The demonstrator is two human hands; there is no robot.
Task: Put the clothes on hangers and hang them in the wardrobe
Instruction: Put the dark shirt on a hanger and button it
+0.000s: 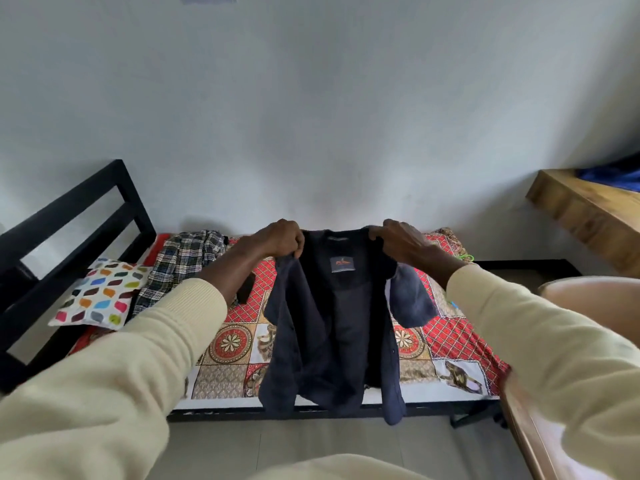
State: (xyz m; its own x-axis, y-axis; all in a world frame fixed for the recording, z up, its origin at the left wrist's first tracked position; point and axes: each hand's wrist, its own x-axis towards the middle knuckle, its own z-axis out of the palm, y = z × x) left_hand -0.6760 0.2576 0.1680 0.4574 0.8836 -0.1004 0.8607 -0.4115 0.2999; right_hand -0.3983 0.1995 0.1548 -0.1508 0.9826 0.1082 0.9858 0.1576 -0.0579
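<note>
A dark navy shirt (325,327) hangs in the air over the near edge of the bed (460,344), held up by both hands. Its long axis runs vertical: collar at top, hem at bottom, reaching down past the bed's front rail. The front is open and faces the camera, exposing the inner back panel. The short sleeves fall to either side.

The left hand (280,239) pinches the left shoulder seam near the collar, fingers curled over the cloth. The right hand (398,240) pinches the right shoulder in the same manner. Both forearms wear cream sleeves.

A dark rectangular label (342,264) sits below the inside collar, bearing a small orange emblem; its writing is too small to read. A narrow strip at the neckband is also illegible.

On the bed: a patterned red and tan cover, a plaid garment (180,268) lying to the left, and a pillow (100,294) with multicoloured patches. A wooden desk (585,209) stands at far right.
</note>
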